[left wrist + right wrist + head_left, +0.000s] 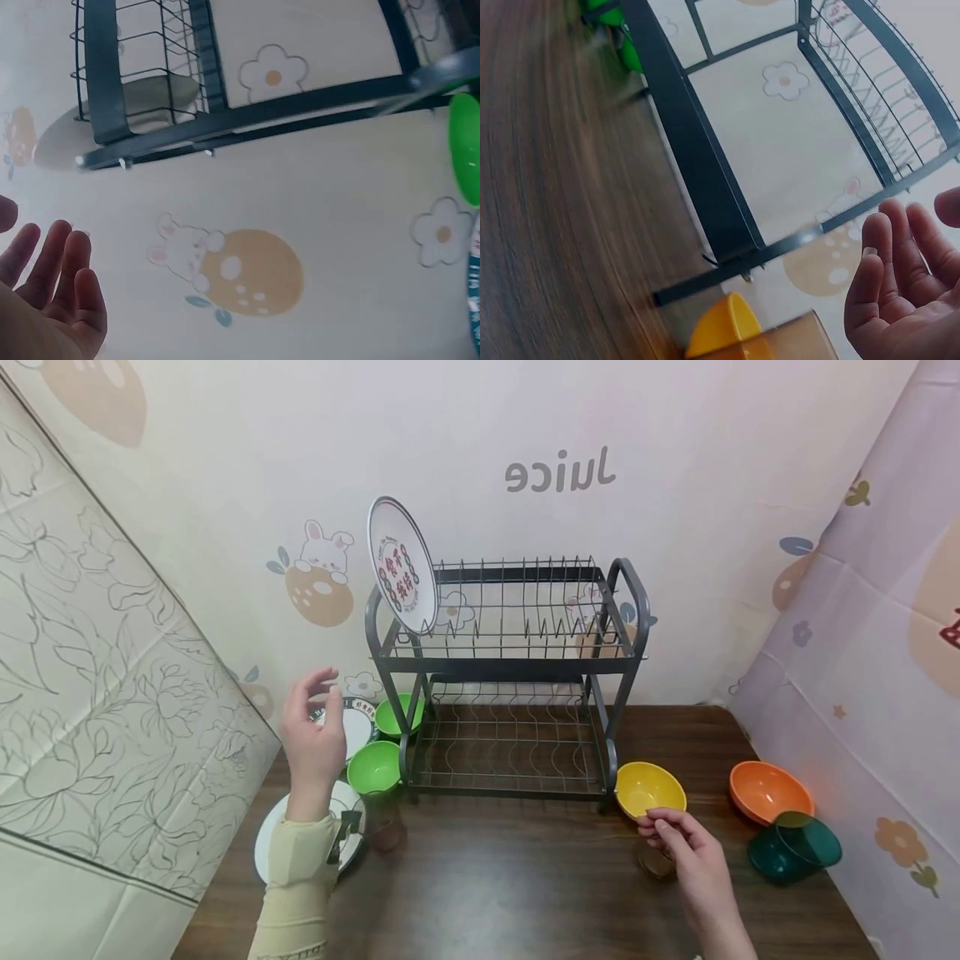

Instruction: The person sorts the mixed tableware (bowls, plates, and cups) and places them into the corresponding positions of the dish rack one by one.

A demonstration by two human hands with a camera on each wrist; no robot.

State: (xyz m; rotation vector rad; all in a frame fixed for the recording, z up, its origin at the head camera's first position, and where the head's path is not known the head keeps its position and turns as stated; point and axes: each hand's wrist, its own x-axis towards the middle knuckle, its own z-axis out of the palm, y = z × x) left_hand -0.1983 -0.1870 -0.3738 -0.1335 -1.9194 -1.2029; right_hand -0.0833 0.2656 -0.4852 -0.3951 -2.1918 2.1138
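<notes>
The racked plate (pixel 403 566) stands beyond and between the relaxed, empty left hand (pixel 313 745) and right hand (pixel 696 862).

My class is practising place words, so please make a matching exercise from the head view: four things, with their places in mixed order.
Things
1. plate with red print
2. yellow bowl
3. teal container
4. green bowls

Places, as seen in the picture
A. just in front of the orange bowl
B. at the left side of the rack, on the table
C. close by the rack's right leg
D. at the left end of the rack's upper tier

Pairs: 1-D, 2-C, 3-A, 4-B
</notes>
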